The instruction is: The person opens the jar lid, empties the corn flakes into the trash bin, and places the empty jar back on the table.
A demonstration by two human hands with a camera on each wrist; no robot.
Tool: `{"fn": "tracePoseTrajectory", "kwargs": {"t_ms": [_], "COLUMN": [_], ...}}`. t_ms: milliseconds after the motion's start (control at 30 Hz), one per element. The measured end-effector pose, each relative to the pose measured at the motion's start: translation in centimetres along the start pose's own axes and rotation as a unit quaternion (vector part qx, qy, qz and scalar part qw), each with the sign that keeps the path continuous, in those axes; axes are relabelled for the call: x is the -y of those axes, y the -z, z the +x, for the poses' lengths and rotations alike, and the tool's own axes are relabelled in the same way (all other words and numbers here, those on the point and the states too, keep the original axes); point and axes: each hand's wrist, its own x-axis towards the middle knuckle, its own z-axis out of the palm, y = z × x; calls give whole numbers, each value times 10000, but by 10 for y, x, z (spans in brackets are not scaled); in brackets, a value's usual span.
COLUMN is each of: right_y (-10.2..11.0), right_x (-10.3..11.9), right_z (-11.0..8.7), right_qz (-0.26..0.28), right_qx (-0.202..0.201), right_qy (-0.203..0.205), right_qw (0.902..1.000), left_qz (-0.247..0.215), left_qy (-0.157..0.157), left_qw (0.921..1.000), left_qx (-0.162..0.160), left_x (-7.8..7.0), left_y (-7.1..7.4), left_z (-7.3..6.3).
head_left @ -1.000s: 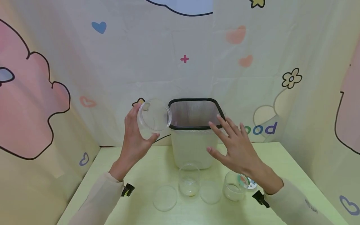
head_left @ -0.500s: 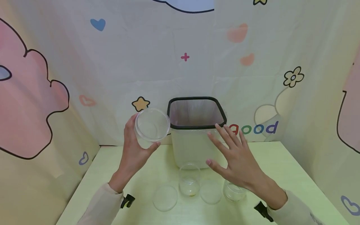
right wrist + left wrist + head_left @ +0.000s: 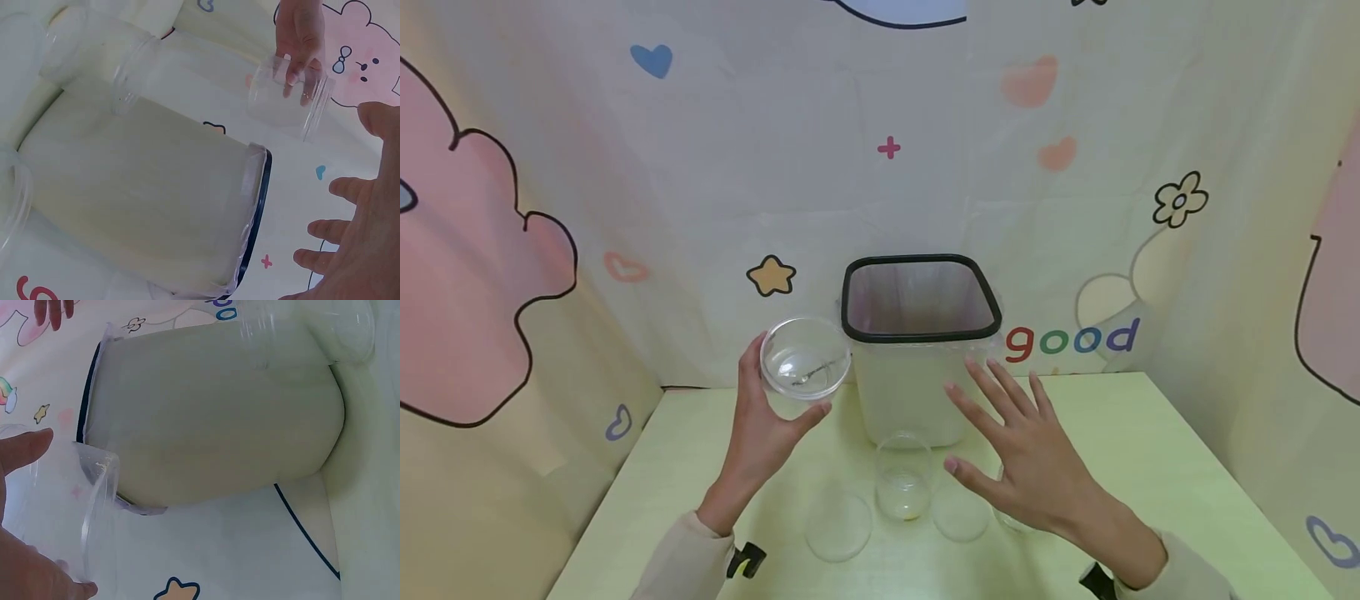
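Note:
My left hand grips a clear plastic jar by its side, thumb on one side and fingers around the other. The jar is held up to the left of the bin, its round rim tipped toward the head camera. Small pale specks show near one end of this jar in the left wrist view. My right hand hovers in front of the bin's right side with spread fingers and nothing in it. Below it, a second clear jar is mostly hidden by the hand.
A pale bin with a black rim stands at the back of the table. In front of it are another clear jar and two round clear lids, a left lid and a right lid. A printed curtain hangs behind.
My left hand has lowered the jar and tipped its rim further upward. My right hand has sunk slightly with fingers still spread, now covering most of the right-hand jar on the table.

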Motion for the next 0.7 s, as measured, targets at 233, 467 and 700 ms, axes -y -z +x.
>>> {"fn": "tracePoseTrajectory", "kwargs": {"t_ms": [233,467,700], "right_y": [-7,-16,-23], "right_x": [6,9,11], "right_z": [-9,-16,-23], "right_qz": [58,68,72], "right_qx": [139,77,124], "right_qy": [-21,38,60], "right_qw": [9999,9999,9999], "left_qz": [-180,-281,-298], "left_qy": [415,725,851], "left_qw": [9990,9969,9958], "left_qx": [56,80,125], "left_x": [13,27,42], "left_y": [-4,-10,-18], "left_z": [-7,-14,-21]}}
